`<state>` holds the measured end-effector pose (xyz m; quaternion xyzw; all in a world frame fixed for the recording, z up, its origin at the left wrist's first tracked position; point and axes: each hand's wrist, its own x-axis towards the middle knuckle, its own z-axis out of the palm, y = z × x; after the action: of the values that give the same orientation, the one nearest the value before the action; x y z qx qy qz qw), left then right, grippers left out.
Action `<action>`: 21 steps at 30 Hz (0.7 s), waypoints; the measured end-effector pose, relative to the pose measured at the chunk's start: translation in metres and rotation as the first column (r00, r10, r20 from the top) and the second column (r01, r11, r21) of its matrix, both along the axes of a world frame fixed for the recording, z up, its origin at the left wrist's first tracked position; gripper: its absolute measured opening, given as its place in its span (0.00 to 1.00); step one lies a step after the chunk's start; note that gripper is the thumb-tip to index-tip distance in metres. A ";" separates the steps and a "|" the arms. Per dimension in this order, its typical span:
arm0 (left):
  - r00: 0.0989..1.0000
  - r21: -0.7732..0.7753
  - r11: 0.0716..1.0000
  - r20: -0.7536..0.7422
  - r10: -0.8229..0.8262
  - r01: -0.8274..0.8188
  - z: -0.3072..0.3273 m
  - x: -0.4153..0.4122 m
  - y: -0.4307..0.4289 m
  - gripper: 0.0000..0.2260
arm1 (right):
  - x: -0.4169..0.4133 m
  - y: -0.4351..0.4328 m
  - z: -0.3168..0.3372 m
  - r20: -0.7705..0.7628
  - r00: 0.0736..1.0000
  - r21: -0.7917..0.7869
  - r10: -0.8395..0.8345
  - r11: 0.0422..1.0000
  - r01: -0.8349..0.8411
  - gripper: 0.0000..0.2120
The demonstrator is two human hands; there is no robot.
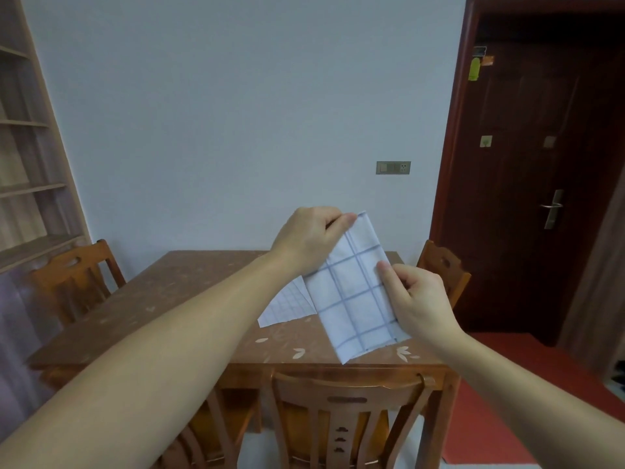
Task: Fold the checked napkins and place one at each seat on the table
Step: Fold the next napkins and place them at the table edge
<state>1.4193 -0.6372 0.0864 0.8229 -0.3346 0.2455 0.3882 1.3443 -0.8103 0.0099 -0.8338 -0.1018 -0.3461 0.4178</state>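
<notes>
**Above the table: folded napkin held in mid-air, fold could slip**

Above the wooden table [169, 292], both hands hold one checked napkin [355, 296] up off the surface, already folded into a long strip and tilted, top end toward the wall. Left hand [307, 238] pinches the top corner btwn thumb and fingers; right hand [419, 302] is closed on the right edge, thumb pressed on the front, fingers hidden behind the cloth. A second napkin [287, 306] lies flat on the table just behind, partly covered from view, so can't tell how it's folded.

Risks, as I judge them:
- Layers shifting. Cloth is held by only a corner and an edge; the bottom end hangs free w/ a small flap peeking out at the lower right. If either pinch eases, layers may slide and the fold opens.
- Crooked next fold. Done in the air w/o the table as support, edges and check lines may not line up.
- Setting down. Lowering it carelessly could knock or overlap the second napkin.
- Seats: chairs show at near side [348, 411], left [74, 275] and right [443, 269]; no napkin looks set squarely at one yet, so placement is prob. pending.
</notes>
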 end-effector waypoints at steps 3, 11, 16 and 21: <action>0.949 -0.417 0.909 -0.279 -0.145 0.016 -0.001 0.001 0.002 0.22 | 0.000 -0.001 0.007 0.048 0.999 0.031 -0.005 1.000 0.003 0.25; 0.709 -0.470 0.881 -0.606 -0.361 0.047 -0.049 -0.021 -0.015 0.30 | 0.008 -0.009 0.014 0.052 0.992 0.196 -0.113 0.975 0.100 0.26; 0.794 -0.315 0.948 -0.562 -0.231 0.053 -0.061 -0.024 -0.017 0.17 | 0.009 -0.015 0.010 -0.037 0.997 0.234 -0.069 0.969 0.076 0.25; 0.774 -0.245 0.966 -0.595 -0.217 0.083 -0.054 -0.023 -0.008 0.12 | -0.004 -0.030 0.025 -0.317 0.901 0.397 0.296 0.904 -0.157 0.11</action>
<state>1.3966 -0.6455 0.0322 0.7836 -0.2270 -0.0357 0.5772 1.3406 -0.8403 0.0344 -0.7745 -0.0533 -0.1435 0.6138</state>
